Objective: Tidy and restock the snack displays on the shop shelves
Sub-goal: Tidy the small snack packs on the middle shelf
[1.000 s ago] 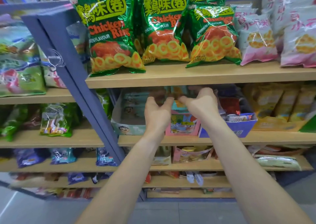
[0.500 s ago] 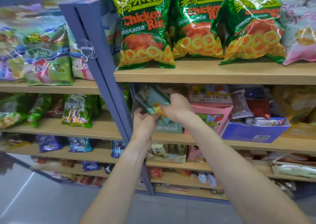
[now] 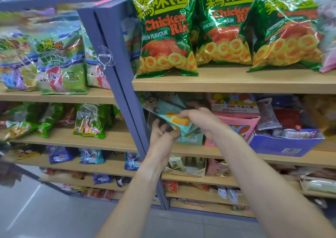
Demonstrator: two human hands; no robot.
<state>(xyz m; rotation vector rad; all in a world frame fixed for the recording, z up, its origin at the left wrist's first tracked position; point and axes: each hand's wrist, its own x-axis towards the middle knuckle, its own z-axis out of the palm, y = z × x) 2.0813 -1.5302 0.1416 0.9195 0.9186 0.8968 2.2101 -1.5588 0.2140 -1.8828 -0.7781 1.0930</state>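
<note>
At centre frame, just under the shelf of green chicken-ring bags [image 3: 166, 32], both hands hold a small stack of teal snack packets [image 3: 174, 117]: the right hand [image 3: 199, 118] pinches the stack from above, and the left hand [image 3: 161, 135] curls round its lower end from beneath. The step in hand looks like squaring up loose packets for restocking. The next move probably calls for lowering the stack upright into the teal display box [image 3: 192, 139] just below, beside the pink box [image 3: 240, 122].
</note>
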